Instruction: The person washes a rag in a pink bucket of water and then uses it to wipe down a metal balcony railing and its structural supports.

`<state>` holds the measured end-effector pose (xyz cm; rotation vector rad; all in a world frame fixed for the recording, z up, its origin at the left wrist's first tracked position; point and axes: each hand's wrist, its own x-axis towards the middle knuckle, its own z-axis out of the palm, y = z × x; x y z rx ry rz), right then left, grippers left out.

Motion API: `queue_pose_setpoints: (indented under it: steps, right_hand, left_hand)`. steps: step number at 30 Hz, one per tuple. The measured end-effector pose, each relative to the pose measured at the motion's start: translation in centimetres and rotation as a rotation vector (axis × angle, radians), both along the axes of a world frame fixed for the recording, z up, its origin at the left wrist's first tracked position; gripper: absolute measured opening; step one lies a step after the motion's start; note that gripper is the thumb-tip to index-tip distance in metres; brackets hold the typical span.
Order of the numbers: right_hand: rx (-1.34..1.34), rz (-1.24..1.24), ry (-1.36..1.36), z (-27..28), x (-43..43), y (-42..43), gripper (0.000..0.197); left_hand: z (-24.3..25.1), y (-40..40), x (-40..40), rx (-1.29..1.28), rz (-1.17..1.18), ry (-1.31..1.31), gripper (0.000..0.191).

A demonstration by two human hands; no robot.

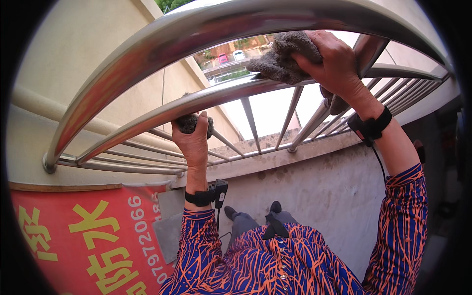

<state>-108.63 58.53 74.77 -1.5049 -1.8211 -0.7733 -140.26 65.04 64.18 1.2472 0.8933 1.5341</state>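
In front of me curves a stainless steel railing (173,40) with a thick top rail, a thinner lower rail (155,120) and upright bars (250,123). My right hand (333,61) grips a grey-brown terry cloth (291,59) against the lower rail, beneath the top one. Part of that cloth hangs below the rail by my wrist. Further left, my left hand (191,138) is closed around a bar, with a dark fuzzy cloth (190,123) bunched in its fingers just under the lower rail. Some of its fingers are hidden behind the bar and rail.
A concrete ledge (254,158) carries the railing's feet. At left, a red banner with writing (92,228) and grey tiles (166,236) lie below a beige wall (92,55). Black straps with small devices (202,198) circle both wrists, cables trailing. Parked cars (239,55) show far below.
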Motion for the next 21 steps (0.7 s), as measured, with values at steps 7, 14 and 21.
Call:
queue_pose_setpoints:
  steps: [7,14,21]
  right_hand:
    - [-0.029,0.006,-0.017,0.3,-0.1,-1.9,0.041]
    - [-0.062,0.016,-0.025,1.6,-1.9,-0.4,0.039]
    - [-0.088,0.071,-0.016,0.8,-0.8,0.3,0.037]
  left_hand:
    - [-2.3,0.5,0.0,0.087,0.135,0.208,0.028]
    - [-15.7,1.8,-1.6,-0.064,0.061,0.451,0.025]
    - [-31.0,1.9,-2.0,-0.349,-0.051,0.895,0.033]
